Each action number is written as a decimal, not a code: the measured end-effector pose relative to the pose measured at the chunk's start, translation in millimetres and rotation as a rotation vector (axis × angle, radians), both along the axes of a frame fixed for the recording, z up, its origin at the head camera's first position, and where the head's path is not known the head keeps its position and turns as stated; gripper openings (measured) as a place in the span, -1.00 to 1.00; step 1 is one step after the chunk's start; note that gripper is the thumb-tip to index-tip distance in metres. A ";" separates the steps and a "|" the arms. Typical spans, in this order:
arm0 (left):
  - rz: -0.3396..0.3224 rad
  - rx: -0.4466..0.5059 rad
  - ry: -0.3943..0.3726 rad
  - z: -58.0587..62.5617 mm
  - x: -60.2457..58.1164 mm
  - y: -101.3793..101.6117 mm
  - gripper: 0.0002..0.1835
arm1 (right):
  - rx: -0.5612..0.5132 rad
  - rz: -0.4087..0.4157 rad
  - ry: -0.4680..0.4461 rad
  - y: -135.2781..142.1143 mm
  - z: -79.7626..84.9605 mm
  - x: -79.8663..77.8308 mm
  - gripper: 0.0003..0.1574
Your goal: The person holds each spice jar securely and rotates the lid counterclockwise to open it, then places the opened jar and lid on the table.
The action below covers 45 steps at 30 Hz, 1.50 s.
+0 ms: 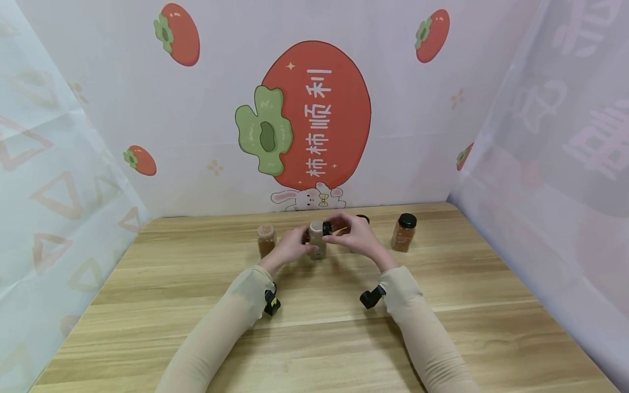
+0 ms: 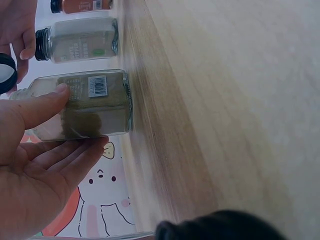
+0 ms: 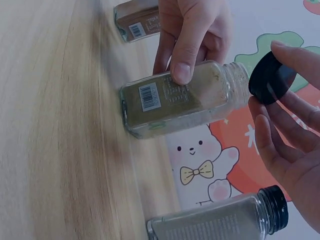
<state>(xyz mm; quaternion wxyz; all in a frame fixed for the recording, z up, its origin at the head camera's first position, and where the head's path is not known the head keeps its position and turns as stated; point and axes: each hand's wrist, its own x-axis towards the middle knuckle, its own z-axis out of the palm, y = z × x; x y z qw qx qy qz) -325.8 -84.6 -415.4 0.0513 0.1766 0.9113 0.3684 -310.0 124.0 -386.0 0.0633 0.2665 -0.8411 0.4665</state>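
My left hand (image 1: pixel 290 246) grips a square glass spice jar (image 1: pixel 318 250) of greenish-brown powder around its body. The jar stands upright on the table, its threaded neck bare in the right wrist view. With thumb and fingers, my right hand (image 1: pixel 361 237) pinches a black screw lid (image 3: pixel 270 79). Tilted on its side, the lid is just off the jar's mouth, with a small gap between them. Left of my left hand stands another jar (image 1: pixel 266 241) of brown powder with no black lid on top.
Behind my right hand stands a black-capped jar (image 2: pixel 80 41) of pale grey powder, partly hidden in the head view. Farther right is a black-capped jar (image 1: pixel 404 233) of orange-brown powder. The wooden table (image 1: pixel 314 344) meets a printed backdrop (image 1: pixel 216 196) behind the jars.
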 end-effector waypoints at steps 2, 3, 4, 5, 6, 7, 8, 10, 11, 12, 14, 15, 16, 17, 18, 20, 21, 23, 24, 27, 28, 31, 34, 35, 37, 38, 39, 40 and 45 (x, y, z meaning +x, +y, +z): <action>0.001 0.002 -0.005 0.5 0.1 0.1 -0.45 | -0.012 0.005 0.024 1.2 0.3 0.2 -0.45; -0.001 0.002 -0.006 0.9 0.2 0.2 -0.44 | -0.020 0.007 0.037 1.8 0.1 0.2 -0.45; -0.003 0.000 -0.007 1.0 0.1 0.2 -0.43 | -0.029 0.010 0.049 2.5 -0.1 0.3 -0.45; -0.004 -0.001 -0.007 1.2 0.3 0.3 -0.43 | -0.037 0.011 0.059 3.2 0.0 0.5 -0.44; -0.006 0.000 -0.007 1.5 0.4 0.5 -0.42 | -0.044 0.012 0.065 3.9 0.2 0.6 -0.44; -0.007 0.002 -0.008 1.7 0.6 0.6 -0.41 | -0.046 0.013 0.068 4.5 0.1 0.7 -0.44; -0.007 0.005 -0.008 1.9 0.7 0.7 -0.40 | -0.044 0.013 0.065 5.0 0.0 0.8 -0.44; -0.005 0.010 -0.011 1.9 0.9 0.9 -0.39 | -0.033 0.013 0.056 6.1 -0.2 1.2 -0.42; -0.004 0.014 -0.012 2.0 1.3 1.0 -0.39 | -0.025 0.015 0.052 6.6 -0.3 1.4 -0.40; -0.002 0.016 -0.014 2.0 1.3 1.0 -0.39 | -0.019 0.017 0.046 7.1 -0.4 1.5 -0.39; -0.001 0.016 -0.014 1.7 1.3 1.0 -0.39 | -0.010 0.023 0.035 7.9 -0.8 1.7 -0.38; -0.002 0.014 -0.012 1.6 1.2 1.0 -0.39 | -0.006 0.028 0.033 8.4 -1.0 1.8 -0.38; -0.002 0.014 -0.010 1.4 1.3 1.0 -0.40 | -0.002 0.033 0.031 9.0 -1.4 1.8 -0.38; -0.002 0.013 -0.008 1.1 1.2 1.0 -0.40 | 0.000 0.040 0.029 9.5 -1.6 1.8 -0.39; -0.002 0.013 -0.006 0.8 1.1 1.0 -0.40 | 0.001 0.043 0.026 9.8 -1.7 2.0 -0.40; -0.001 0.012 -0.004 0.6 1.2 0.9 -0.40 | 0.007 0.051 0.025 10.9 -2.0 2.4 -0.41; -0.001 0.011 -0.003 0.8 1.3 1.0 -0.39 | 0.012 0.053 0.025 11.5 -2.6 2.2 -0.41; 0.002 0.010 -0.007 1.6 2.0 1.0 -0.39 | 0.021 0.055 0.022 12.4 -3.2 2.5 -0.40; 0.002 0.008 -0.007 2.2 2.4 0.9 -0.39 | 0.027 0.054 0.019 12.7 -3.3 2.7 -0.40; 0.003 0.007 -0.012 3.5 3.1 1.1 -0.37 | 0.033 0.057 0.002 13.9 -4.6 3.0 -0.37; 0.004 0.007 -0.013 3.6 3.2 1.0 -0.37 | 0.034 0.059 -0.005 14.3 -4.5 3.9 -0.37; 0.000 -0.010 0.000 2.5 1.9 1.0 -0.38 | 0.010 0.074 -0.044 15.3 -4.8 5.2 -0.37; -0.006 -0.025 0.023 1.0 0.3 0.7 -0.40 | -0.011 0.094 -0.074 16.4 -4.7 6.7 -0.37; -0.009 -0.030 0.030 0.5 -0.4 0.7 -0.41 | -0.017 0.100 -0.084 16.6 -4.6 6.9 -0.36; -0.011 -0.027 0.033 0.0 -0.9 0.5 -0.41 | -0.013 0.111 -0.086 17.0 -4.6 7.6 -0.36; -0.011 -0.026 0.034 -0.1 -1.1 0.5 -0.41 | -0.008 0.116 -0.082 17.3 -4.5 7.9 -0.36; -0.012 -0.024 0.031 -0.1 -1.2 0.5 -0.41 | -0.001 0.122 -0.078 17.5 -4.9 8.1 -0.36; -0.012 -0.021 0.027 -0.1 -1.3 0.4 -0.40 | 0.007 0.123 -0.077 17.6 -4.7 8.4 -0.37; -0.014 -0.010 0.013 -0.2 -1.1 0.2 -0.39 | 0.071 0.130 -0.058 18.9 -7.4 7.6 -0.36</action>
